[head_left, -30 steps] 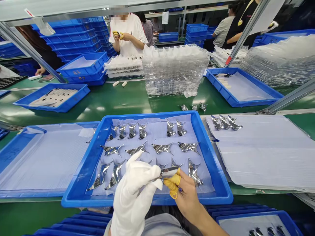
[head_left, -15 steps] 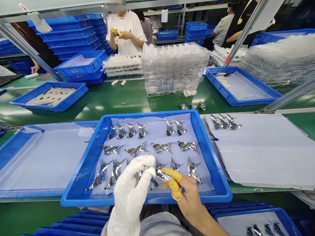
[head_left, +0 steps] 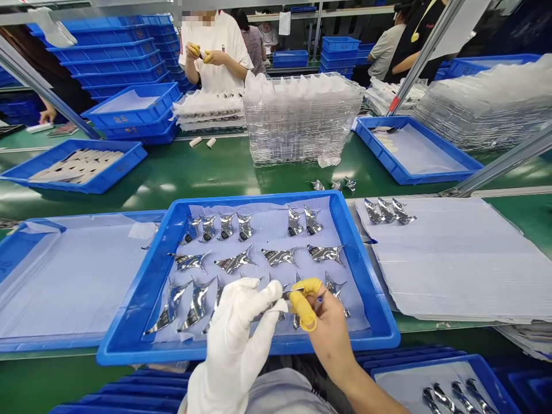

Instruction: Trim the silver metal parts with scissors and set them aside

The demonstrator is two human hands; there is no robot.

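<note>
Gloved left hand (head_left: 235, 339) and bare right hand (head_left: 328, 328), yellow finger cots (head_left: 307, 313) on, pinch a small mirror-shiny pointed piece (head_left: 291, 294) between them, just inside the blue plastic tray's (head_left: 241, 196) near edge. Matching pieces (head_left: 235, 263) sit in rows on the pale liner (head_left: 273, 230), with a gap in the top row.

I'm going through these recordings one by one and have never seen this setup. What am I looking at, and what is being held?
There is no machine here: one camera, worn on a person's head, looks down at their own two hands. The left hand wears a white glove; the right hand is bare except for yellow finger cots. Together they pinch a small mirror-shiny piece. Beneath them, a blue tray lined with pale sheeting holds rows of similar pointed shiny pieces. It sits on a green workbench, and a co-worker stands opposite.
</note>
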